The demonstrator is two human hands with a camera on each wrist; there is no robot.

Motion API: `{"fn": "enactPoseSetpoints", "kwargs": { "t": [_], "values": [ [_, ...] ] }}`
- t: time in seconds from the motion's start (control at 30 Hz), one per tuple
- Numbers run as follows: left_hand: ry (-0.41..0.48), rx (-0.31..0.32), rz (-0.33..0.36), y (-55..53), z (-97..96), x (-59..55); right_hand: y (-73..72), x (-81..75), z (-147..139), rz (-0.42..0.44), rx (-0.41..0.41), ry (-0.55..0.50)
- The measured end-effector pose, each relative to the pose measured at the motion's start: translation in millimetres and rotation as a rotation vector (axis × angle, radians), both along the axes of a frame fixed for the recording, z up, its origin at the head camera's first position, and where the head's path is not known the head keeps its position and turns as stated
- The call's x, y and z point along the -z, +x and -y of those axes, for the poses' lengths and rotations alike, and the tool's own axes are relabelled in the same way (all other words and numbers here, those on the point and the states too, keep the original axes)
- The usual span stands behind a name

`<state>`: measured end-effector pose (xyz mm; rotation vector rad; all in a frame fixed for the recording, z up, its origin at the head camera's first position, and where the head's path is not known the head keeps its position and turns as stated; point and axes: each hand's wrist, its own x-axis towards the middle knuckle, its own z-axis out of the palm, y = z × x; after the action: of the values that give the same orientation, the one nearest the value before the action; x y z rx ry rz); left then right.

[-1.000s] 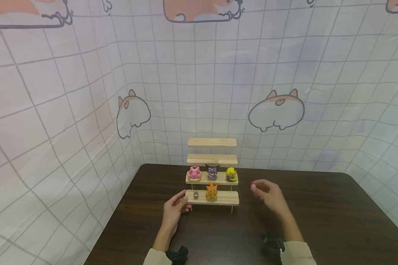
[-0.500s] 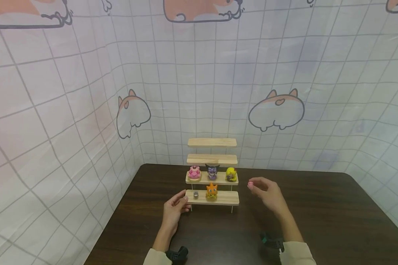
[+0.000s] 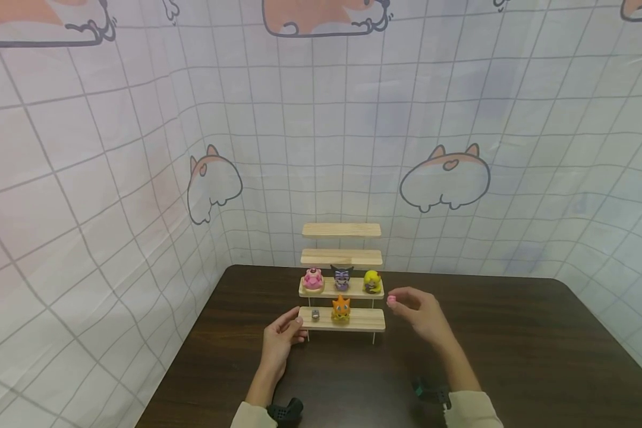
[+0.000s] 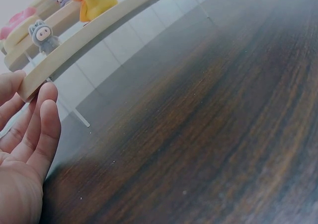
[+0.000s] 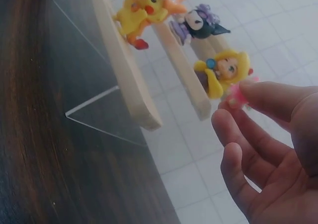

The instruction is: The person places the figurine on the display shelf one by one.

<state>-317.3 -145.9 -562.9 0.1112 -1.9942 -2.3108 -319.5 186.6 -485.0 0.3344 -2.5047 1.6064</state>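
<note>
My left hand [image 3: 280,339] pinches the left end of the lowest wooden shelf [image 3: 364,320] of a tiered stand, thumb on top and fingers beneath. Between thumb and fingertips of my right hand [image 3: 419,312] is a small pink figurine [image 3: 392,301], held just right of the stand; the fingers partly hide it in the right wrist view. On the lowest shelf stand a small grey hooded figurine [image 4: 44,37] and a yellow figurine with an orange spiky top [image 3: 340,310]. One shelf up are a pink figurine on a round base [image 3: 313,280], a black-and-purple figurine [image 3: 342,278] and a yellow-haired figurine [image 3: 372,282].
Two higher shelves [image 3: 342,257] of the stand rise behind. Thin clear legs [image 5: 92,101] carry it on the dark wooden table [image 3: 235,351]. A white grid-patterned cloth [image 3: 353,119] with cartoon dogs hangs around the table.
My right hand has moved left toward the stand with the small pink figurine. The left hand has kept its grip on the shelf end, and the figurines on the shelves have not moved.
</note>
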Motion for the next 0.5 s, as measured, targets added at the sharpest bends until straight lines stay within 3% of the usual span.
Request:
{"fn": "enactPoseSetpoints", "kwargs": {
  "t": [0.5],
  "values": [
    [0.001,-0.003,0.007,0.8,-0.2,-1.7,-1.2,5.1,19,0.023,0.0,0.058]
  ]
}}
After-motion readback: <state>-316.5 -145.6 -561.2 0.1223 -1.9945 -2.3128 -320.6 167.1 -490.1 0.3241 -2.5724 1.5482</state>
